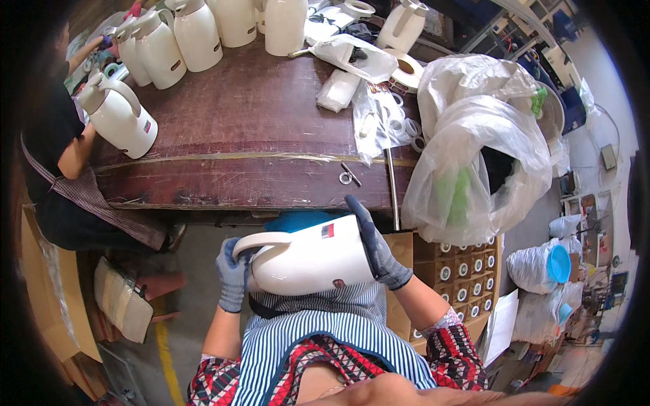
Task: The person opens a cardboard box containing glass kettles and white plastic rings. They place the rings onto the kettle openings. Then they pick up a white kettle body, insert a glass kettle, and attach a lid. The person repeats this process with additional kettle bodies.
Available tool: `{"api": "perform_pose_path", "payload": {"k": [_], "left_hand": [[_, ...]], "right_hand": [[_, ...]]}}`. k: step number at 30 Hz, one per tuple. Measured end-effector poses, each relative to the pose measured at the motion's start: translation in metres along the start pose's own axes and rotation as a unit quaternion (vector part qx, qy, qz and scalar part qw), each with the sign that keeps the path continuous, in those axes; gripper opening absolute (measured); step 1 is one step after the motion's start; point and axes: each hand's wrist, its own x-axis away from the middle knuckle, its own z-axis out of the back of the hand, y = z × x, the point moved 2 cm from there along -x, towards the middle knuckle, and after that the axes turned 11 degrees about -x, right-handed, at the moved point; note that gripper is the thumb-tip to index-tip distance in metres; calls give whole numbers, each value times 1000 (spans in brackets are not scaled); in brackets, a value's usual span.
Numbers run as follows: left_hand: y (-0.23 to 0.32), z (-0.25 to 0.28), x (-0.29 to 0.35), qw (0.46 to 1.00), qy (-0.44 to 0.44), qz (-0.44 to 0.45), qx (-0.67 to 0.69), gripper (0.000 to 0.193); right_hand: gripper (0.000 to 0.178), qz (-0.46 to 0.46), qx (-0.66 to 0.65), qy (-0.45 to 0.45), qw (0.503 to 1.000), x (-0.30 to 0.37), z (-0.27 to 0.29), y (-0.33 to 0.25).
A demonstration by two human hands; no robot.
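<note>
A white thermos jug (313, 258) with a small red-and-grey label lies sideways in front of my body, just off the table's near edge. My left hand (233, 274), in a grey-blue glove, is closed at its handle and top end. Against the flat base presses my right hand (380, 247), gloved too, its fingers pointing up along the base. On the table (230, 128) beyond sit a small metal ring (345, 178) and a short dark rod (352, 174).
Several white jugs (196, 37) stand along the far edge. At left, a co-worker's arm (78, 152) is beside another jug (122, 118). A clear plastic bag (481, 169) bulges over the right side, near tape rolls (405, 71). Below it is a divided carton (467, 271) of round-topped parts.
</note>
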Motion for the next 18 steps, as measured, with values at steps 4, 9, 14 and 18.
{"api": "perform_pose_path", "payload": {"k": [4,9,14,18], "left_hand": [[-5,15,-17,986,-43,84,139,16],[-33,16,-35,969,-33,141,201,16],[-41,15,-42,968,-20,129,215,13],[-53,10,-44,970,-27,135,199,16]], "right_hand": [[38,53,295,86,950,-76,17,-10],[46,-51,495,84,863,-124,75,28],[46,-5,514,57,856,-123,72,31],[41,-93,485,72,866,-126,58,25]]}}
